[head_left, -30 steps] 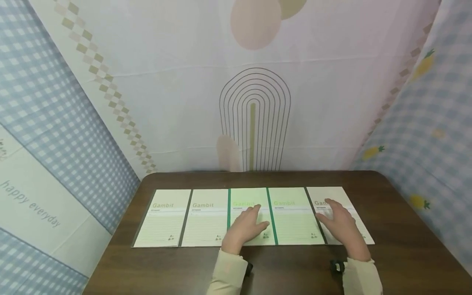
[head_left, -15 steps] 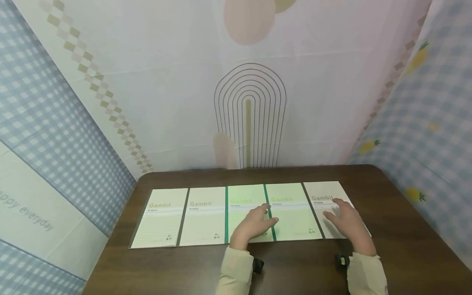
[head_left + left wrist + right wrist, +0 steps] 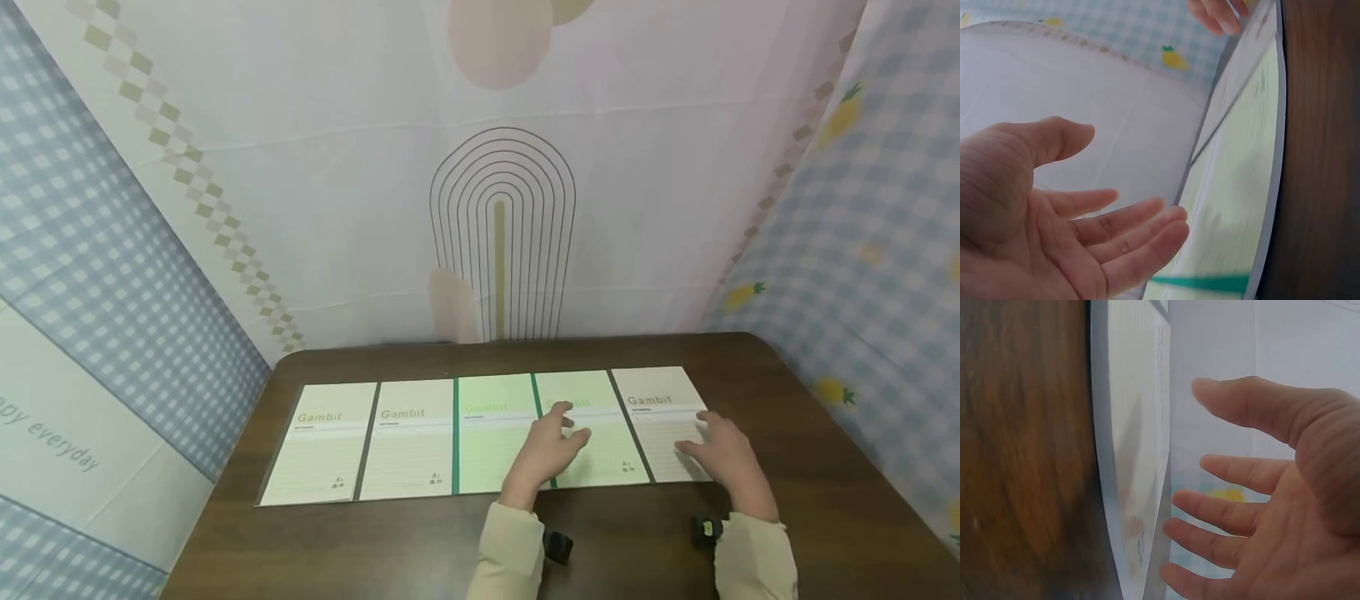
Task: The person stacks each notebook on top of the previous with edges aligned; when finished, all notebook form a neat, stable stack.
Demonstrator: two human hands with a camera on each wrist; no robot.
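Note:
Several notebooks marked "Gambit" lie flat, side by side in a row. Two pale ones with dark spines, the far-left notebook [image 3: 322, 450] and its neighbour [image 3: 411, 450], make up the left end. A light green notebook [image 3: 487, 454] with a green spine is in the middle, beside a second green notebook [image 3: 600, 458]. At the right end is a cream notebook [image 3: 651, 383]. My left hand [image 3: 546, 450] hovers over the second green notebook's left part, fingers loosely spread, holding nothing. Over the cream notebook's right edge, my right hand [image 3: 726, 454] also holds nothing, its fingers [image 3: 1216, 544] apart.
The dark brown wooden table [image 3: 375, 550] carries the row near its far half. A patterned white cloth [image 3: 360, 208] hangs right behind the table. Blue checked cloths flank it, at left [image 3: 135, 225] and at right [image 3: 885, 333]. Black wrist cameras [image 3: 557, 547] sit below both hands.
My left hand has moved right, from over the middle green notebook to the second green one. My right hand has shifted right to the cream notebook's edge. The head view has turned slightly.

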